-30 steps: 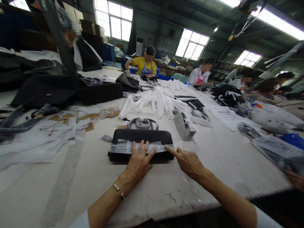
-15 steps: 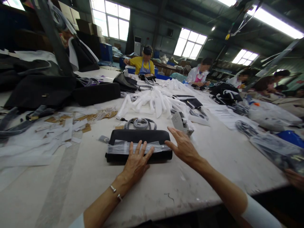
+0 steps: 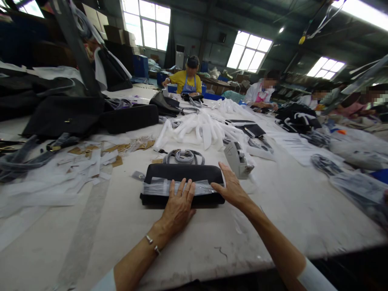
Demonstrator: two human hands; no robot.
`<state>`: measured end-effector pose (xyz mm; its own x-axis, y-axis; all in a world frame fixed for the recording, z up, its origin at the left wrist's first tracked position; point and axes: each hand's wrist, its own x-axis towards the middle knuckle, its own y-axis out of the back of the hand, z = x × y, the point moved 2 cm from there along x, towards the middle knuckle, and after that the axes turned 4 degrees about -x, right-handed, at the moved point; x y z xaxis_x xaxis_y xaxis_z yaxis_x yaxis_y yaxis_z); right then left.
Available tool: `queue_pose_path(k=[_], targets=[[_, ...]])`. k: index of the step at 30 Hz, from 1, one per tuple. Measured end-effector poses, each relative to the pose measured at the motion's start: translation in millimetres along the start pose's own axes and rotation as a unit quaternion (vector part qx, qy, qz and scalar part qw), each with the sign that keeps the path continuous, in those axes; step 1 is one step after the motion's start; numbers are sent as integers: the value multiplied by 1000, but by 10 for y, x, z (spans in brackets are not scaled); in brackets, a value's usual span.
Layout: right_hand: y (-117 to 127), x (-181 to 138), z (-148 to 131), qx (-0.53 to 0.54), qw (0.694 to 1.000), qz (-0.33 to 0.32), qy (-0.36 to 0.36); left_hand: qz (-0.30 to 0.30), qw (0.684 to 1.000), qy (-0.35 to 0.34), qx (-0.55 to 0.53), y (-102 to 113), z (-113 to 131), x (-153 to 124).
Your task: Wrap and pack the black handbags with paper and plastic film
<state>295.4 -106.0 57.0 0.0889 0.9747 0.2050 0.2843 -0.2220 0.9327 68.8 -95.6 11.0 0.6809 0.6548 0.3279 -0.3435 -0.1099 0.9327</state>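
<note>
My left hand [image 3: 178,207] lies flat on a black bag [image 3: 183,184], with my fingers spread on the shiny plastic wrap [image 3: 169,187] around it. My right hand [image 3: 232,186] is open and touches the right end of the bag. The bag sits on the white table [image 3: 287,202], near my edge. A grey tape holder [image 3: 237,159] stands just past my right hand. A grey strap [image 3: 183,156] lies curled behind the bag. Paper scraps [image 3: 87,161] lie toward the left edge.
</note>
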Motion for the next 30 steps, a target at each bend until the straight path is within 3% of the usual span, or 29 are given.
queue_pose_path(k=[4, 10, 14, 16, 18, 21, 24, 27, 30], targets=[[-208, 83, -395, -37, 999, -18, 2, -14, 1000, -9, 24, -8, -3, -5], [-276, -66, -594, -31, 993, 79, 79, 12, 1000, -7, 28, -59, -12, -14], [-278, -421, -306, 47, 981, 170, 82, 37, 999, -12, 21, -73, -17, -8], [-232, -616, -29, 70, 967, 241, 28, 44, 999, -16, 16, -72, -19, -4], [-183, -780, 270, 54, 962, 264, -44, 50, 999, -15, 13, -73, -20, -1], [-170, -921, 610, -46, 986, 126, -100, 60, 998, -8, 10, -74, -19, 2], [-159, -952, 806, -102, 989, 1, -105, 64, 998, -5, 9, -68, -17, 0], [-50, -888, 1015, -103, 986, -25, -127, 70, 997, -6, 10, -62, -19, -7], [192, -816, 1369, -134, 972, -25, -192, 81, 997, -8, 6, -72, -28, -16]])
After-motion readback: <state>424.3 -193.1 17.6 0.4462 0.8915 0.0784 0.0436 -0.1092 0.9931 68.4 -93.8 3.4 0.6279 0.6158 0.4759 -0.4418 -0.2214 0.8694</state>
